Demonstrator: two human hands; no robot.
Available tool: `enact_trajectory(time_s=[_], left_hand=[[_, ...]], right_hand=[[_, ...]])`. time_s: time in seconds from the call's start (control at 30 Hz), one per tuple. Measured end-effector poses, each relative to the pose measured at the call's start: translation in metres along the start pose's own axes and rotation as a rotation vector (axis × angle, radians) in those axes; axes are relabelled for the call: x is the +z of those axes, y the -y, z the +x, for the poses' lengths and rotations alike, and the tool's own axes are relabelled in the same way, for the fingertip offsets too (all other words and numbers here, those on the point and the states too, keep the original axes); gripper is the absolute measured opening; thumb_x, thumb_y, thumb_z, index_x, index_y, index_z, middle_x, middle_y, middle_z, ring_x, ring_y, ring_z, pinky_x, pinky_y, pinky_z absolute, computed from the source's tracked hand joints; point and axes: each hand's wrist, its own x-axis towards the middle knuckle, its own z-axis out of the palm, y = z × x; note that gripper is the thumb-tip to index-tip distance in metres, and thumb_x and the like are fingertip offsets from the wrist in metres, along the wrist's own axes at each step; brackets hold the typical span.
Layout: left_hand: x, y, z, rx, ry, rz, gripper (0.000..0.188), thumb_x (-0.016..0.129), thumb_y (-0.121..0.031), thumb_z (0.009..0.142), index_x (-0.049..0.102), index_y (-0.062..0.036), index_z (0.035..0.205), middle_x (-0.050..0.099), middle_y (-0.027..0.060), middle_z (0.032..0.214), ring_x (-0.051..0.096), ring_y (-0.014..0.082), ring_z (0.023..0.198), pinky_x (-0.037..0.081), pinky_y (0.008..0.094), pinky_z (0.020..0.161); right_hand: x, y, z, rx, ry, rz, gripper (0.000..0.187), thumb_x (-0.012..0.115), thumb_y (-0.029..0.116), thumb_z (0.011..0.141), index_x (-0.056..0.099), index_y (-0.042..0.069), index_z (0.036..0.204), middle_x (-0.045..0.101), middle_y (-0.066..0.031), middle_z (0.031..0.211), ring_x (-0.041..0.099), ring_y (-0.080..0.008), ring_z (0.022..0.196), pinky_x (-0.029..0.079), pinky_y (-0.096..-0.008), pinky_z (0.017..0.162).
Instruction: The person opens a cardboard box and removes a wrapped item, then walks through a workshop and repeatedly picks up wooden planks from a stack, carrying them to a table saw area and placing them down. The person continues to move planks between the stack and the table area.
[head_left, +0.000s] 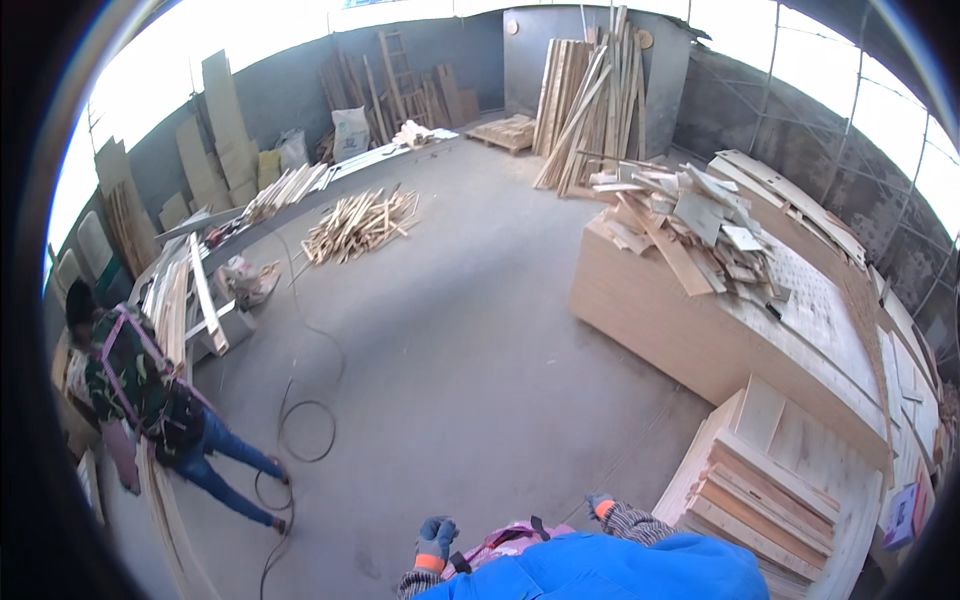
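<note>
Blue garment (pixel 610 572) is filling the foreground, the left hand (pixel 436 538) and right hand (pixel 599 505) hanging apart; whether they're closed, I cannot tell. Stacked planks (pixel 765 520) are lying rightward, probably stiff, best gripped at both ends.

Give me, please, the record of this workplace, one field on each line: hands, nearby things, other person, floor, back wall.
Hands: left hand and right hand, both gloved; no held thing visible
Between hands: pink cloth
Right side: stacked boards; beyond them, a large wooden block with a scrap pile on top
Other person: a co-worker at left, in patterned top and blue trousers
Floor: loose stick pile, looped dark cable
Back: long planks standing upright
</note>
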Motion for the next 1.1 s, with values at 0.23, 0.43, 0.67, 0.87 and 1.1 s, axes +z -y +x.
enact_trajectory(time_s=[0.23,0.43,0.67,0.87,1.1], left_hand=[[0.007,-0.005,0.121,-0.057,0.042,0.036,0.027,0.064,-0.023,0.089,0.061,0.0024,0.098,0.069,0.0108,0.081,0.067,0.0167,0.074,0.054,0.0299,0.068],[-0.011,-0.032,0.250,-0.060,0.067,0.057,0.027,0.064,-0.023,0.090,0.061,0.0018,0.097,0.069,0.0105,0.079,0.066,0.0169,0.071,0.054,0.0302,0.066],[-0.028,-0.137,0.404,0.022,0.056,-0.035,0.024,0.064,-0.023,0.089,0.061,-0.0014,0.098,0.067,0.0089,0.082,0.066,0.0174,0.072,0.053,0.0297,0.065],[-0.023,-0.219,0.533,0.067,0.214,0.159,0.024,0.064,-0.019,0.089,0.061,0.0018,0.100,0.068,0.0091,0.085,0.065,0.0162,0.078,0.052,0.0288,0.072],[0.021,-0.281,0.656,0.123,0.311,0.105,0.024,0.064,-0.017,0.090,0.062,0.0021,0.104,0.068,0.0085,0.088,0.065,0.0160,0.080,0.052,0.0287,0.075]], right_hand=[[0.003,0.223,0.034,-0.338,-0.037,-0.381,0.043,0.058,0.045,0.090,0.066,0.004,0.079,0.066,-0.0092,0.063,0.062,-0.0206,0.054,0.050,-0.0385,0.057],[0.058,0.277,0.065,-0.140,-0.008,-0.176,0.040,0.061,0.042,0.089,0.066,0.005,0.077,0.067,-0.0116,0.069,0.062,-0.0219,0.054,0.051,-0.0388,0.058],[0.095,0.305,0.064,0.080,0.024,-0.213,0.039,0.059,0.043,0.090,0.065,0.006,0.079,0.067,-0.0122,0.070,0.062,-0.0241,0.056,0.051,-0.0416,0.058],[0.093,0.351,0.078,0.168,-0.080,-0.105,0.039,0.058,0.044,0.091,0.064,0.007,0.081,0.067,-0.0128,0.071,0.062,-0.0260,0.057,0.051,-0.0440,0.058],[0.104,0.458,0.142,0.200,-0.095,0.050,0.038,0.056,0.045,0.092,0.062,0.008,0.083,0.066,-0.0135,0.073,0.063,-0.0282,0.059,0.051,-0.0467,0.059]])
